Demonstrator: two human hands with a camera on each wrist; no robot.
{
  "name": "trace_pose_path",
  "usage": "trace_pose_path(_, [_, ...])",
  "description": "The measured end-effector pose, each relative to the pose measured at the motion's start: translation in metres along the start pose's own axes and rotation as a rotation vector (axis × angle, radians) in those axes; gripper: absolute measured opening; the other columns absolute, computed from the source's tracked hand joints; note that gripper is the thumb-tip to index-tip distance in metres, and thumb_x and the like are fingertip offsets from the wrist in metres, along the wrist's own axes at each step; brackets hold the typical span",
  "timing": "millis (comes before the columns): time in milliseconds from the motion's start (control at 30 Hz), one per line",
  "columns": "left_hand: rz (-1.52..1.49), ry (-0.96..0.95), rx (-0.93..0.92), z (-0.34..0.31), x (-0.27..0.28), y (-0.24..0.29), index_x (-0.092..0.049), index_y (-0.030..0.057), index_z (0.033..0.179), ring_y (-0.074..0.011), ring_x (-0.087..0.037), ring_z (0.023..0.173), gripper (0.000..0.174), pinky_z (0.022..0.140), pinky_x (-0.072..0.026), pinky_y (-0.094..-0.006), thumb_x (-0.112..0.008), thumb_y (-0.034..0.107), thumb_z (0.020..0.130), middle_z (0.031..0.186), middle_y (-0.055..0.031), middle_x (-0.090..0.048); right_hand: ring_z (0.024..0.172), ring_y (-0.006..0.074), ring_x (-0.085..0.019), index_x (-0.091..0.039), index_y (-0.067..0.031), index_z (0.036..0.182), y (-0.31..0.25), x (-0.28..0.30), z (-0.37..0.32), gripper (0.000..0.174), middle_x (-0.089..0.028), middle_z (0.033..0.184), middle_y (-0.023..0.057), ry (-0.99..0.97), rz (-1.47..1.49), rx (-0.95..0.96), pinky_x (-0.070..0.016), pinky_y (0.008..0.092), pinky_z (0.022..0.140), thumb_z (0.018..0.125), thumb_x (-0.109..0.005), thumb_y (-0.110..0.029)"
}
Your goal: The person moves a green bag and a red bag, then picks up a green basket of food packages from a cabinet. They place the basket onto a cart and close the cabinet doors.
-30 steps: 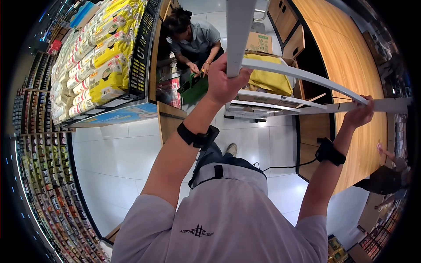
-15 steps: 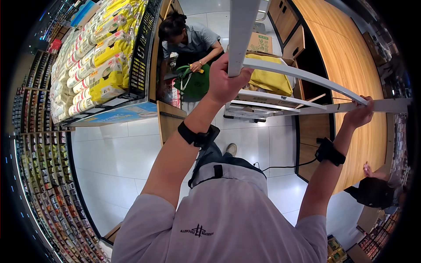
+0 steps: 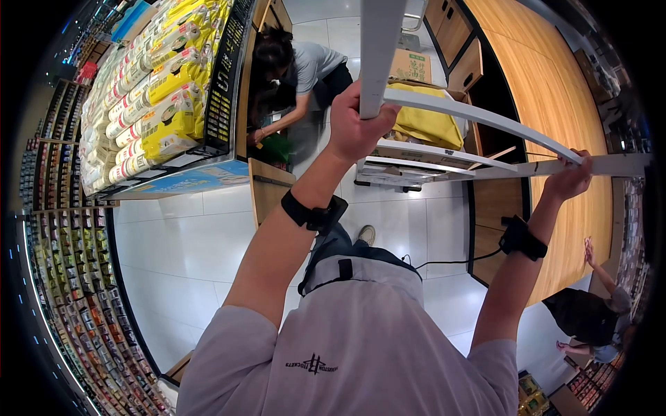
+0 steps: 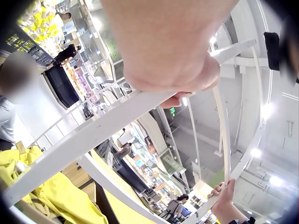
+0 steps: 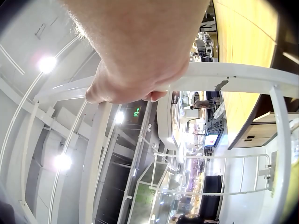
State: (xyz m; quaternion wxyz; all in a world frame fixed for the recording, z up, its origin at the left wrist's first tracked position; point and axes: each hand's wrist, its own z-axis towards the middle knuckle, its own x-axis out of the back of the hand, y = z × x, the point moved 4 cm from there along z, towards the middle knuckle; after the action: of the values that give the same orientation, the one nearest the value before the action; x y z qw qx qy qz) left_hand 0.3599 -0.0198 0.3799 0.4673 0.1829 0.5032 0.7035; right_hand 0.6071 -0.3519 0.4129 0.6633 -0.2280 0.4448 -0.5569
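Note:
My left hand (image 3: 355, 128) grips the left upright (image 3: 380, 55) of a white metal trolley frame, fingers wrapped round it. On the far right, my right hand (image 3: 570, 179) holds the other upright (image 3: 621, 166), beside the end of a curved crossbar (image 3: 479, 116). In the left wrist view the left fingertips (image 4: 175, 100) curl under the white post (image 4: 79, 140). The right wrist view shows the right hand (image 5: 135, 77) closed over a white bar (image 5: 224, 77) with chipped paint. Behind the crossbar, yellow cloth or packaging (image 3: 424, 118) lies in an open carton on the trolley.
A crouching person (image 3: 309, 66) reaches into a low cabinet at the left, near something green (image 3: 276, 149). Stacked noodle-like packs (image 3: 166, 111) stand on a display beside an open wooden door (image 3: 270, 187). A wooden counter (image 3: 565, 236) runs along the right, with another person (image 3: 590, 315) beyond.
The crouching person has leaned toward the cabinet, and the green bag has shifted left, partly inside. The person beyond the counter has moved. Both my hands keep their places on the frame.

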Motion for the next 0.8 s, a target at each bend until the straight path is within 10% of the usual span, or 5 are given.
trace_pose_path(800, [-0.001,0.003,0.009,-0.0009,0.0011,-0.0015,-0.060,-0.0005,0.095,-0.0027,-0.052,0.067,0.019,0.060,-0.0436,-0.0185,-0.066,0.010,0.081,0.077,0.0003,-0.062,0.055,0.0174,-0.047,-0.049,-0.0028,0.072,0.0008,-0.0001,0.0004,0.027,-0.052,0.063,0.0102,0.009,0.026,0.015,-0.0412,0.0299,0.055,0.084,-0.055,-0.027])
